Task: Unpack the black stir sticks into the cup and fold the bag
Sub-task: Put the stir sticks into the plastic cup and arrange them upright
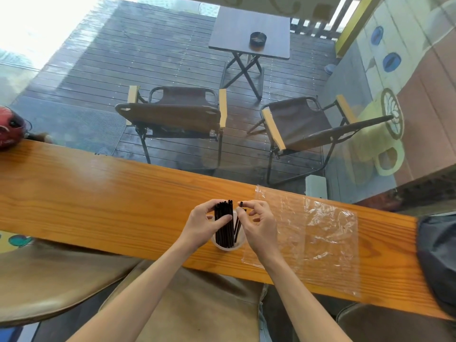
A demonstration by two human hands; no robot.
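Tan fabric of trousers (197, 304) is seen nearest, with two bare forearms raised from it to the table (98, 188), a long plank of varnished orange wood. A white cup (228, 244) is stood near the table's close edge, and a bundle of black stir sticks (223, 225) is held upright in it. The bundle is gripped by the left hand (204, 223), thumb across its front and fingers curled behind. A single stick (241, 204) is pinched at its top by the right hand (259, 223), beside the bundle over the cup. A clear plastic bag (315, 233) is laid flat and crinkled on the table, just right of the cup. A dark bag (439, 255) is set at the table's right end. Beyond glass, two folding chairs (177, 114) and a small folding table (251, 33) are placed on dark decking.
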